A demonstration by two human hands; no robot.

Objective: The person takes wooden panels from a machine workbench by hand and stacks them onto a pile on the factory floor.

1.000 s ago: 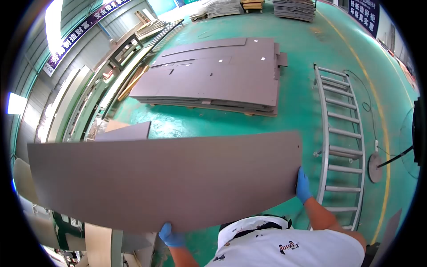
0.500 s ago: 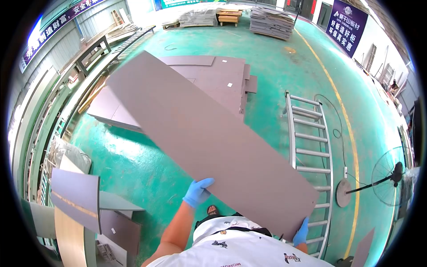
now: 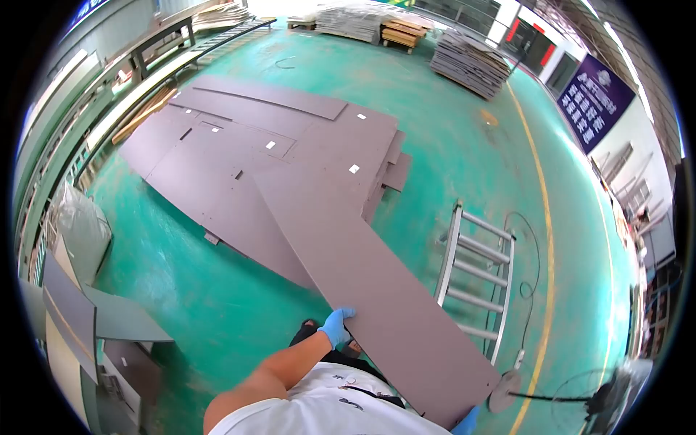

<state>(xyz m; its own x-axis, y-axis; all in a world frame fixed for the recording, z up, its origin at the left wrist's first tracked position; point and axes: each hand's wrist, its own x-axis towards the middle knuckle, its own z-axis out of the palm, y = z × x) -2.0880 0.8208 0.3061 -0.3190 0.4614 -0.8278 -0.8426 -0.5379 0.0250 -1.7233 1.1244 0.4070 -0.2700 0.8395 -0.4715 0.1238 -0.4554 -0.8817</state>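
A long grey-brown panel (image 3: 384, 304) slants from the middle of the view down to the lower right. My left hand (image 3: 336, 328), in a blue glove, is closed on its left edge, near its middle. At the panel's bottom right corner my blue-gloved right hand (image 3: 466, 422) grips the near end; most of its fingers are hidden behind the panel. The far end of the panel overlaps the wide stack of similar panels (image 3: 217, 181) in view; whether it touches the stack I cannot tell. White labels dot the stack's top.
A metal ladder-like roller frame (image 3: 475, 283) lies right of the panel, with a standing fan (image 3: 602, 397) at the lower right. Leaning boards (image 3: 71, 308) and a plastic-wrapped bundle (image 3: 83, 230) are at the left. More stacked boards (image 3: 471, 61) stand at the back.
The held panel has swung from crosswise to slanting, and its far end has come down over the stack. My view has shifted, so more of the stack shows. Both hands still hold the panel.
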